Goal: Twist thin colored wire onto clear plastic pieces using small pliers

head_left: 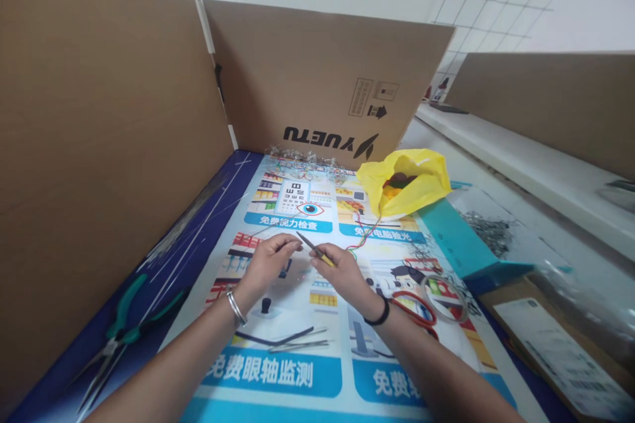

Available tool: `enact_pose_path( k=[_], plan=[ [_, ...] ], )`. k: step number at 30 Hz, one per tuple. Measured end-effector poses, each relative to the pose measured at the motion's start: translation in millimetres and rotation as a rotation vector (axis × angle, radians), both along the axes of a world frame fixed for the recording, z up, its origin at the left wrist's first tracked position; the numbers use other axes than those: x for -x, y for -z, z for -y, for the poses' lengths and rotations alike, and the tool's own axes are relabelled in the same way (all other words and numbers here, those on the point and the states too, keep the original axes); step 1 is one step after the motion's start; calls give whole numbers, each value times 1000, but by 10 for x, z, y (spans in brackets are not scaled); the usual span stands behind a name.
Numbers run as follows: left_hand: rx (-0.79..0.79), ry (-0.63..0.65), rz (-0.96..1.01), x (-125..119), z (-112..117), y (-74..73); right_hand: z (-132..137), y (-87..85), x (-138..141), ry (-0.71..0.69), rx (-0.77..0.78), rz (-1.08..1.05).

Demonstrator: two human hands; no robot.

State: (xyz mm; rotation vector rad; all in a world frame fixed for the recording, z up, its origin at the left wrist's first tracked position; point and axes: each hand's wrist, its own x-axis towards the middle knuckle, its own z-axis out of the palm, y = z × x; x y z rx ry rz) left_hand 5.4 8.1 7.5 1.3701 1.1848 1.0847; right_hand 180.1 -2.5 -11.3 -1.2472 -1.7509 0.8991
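My right hand point(342, 272) is closed around a slim tool with a yellow handle and a dark, tapering metal end point(308, 242), which looks like a small file. Its tip points up and left, towards my left hand. My left hand point(270, 268) has thumb and forefinger pinched together just left of that tip. Whatever lies in this pinch is too small to make out. Both hands are over the middle of a printed poster sheet point(325, 317). Red and green strands point(366, 236) run from a yellow bag point(414, 175) to near my right hand.
Green-handled pliers point(124, 330) and thin metal rods point(181, 228) lie left. Scissors with red handles point(414, 307) and a tape roll point(446, 299) are by my right forearm. Silvery wire bits point(307, 156) line the back cardboard wall point(307, 73). A blue box flap point(461, 244) stands right.
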Motion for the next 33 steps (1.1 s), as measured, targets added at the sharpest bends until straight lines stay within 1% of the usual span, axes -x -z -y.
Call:
enact_pose_path(
  k=[5, 10, 12, 15, 18, 21, 27, 29, 33],
  plan=[
    [86, 18, 122, 0, -2, 4, -17, 42, -5, 23, 19, 0],
    [122, 53, 244, 3, 2, 4, -24, 71, -12, 17, 3, 5],
    [115, 42, 244, 2, 2, 5, -25, 70, -10, 16, -7, 21],
    [62, -12, 192, 6, -5, 9, -27, 47, -18, 2, -40, 78],
    [26, -77, 149, 16, -14, 5, -36, 19, -57, -19, -109, 160],
    [19, -117, 146, 26, -20, -10, -55, -2, -122, -24, -228, 274],
    [9, -125, 120, 48, -28, -28, -80, -86, -227, -56, -468, 541],
    [12, -120, 116, 54, -32, -27, -78, -118, -242, -65, -501, 598],
    [21, -112, 121, 59, -40, -21, -68, -167, -259, -81, -516, 657]
  ],
)
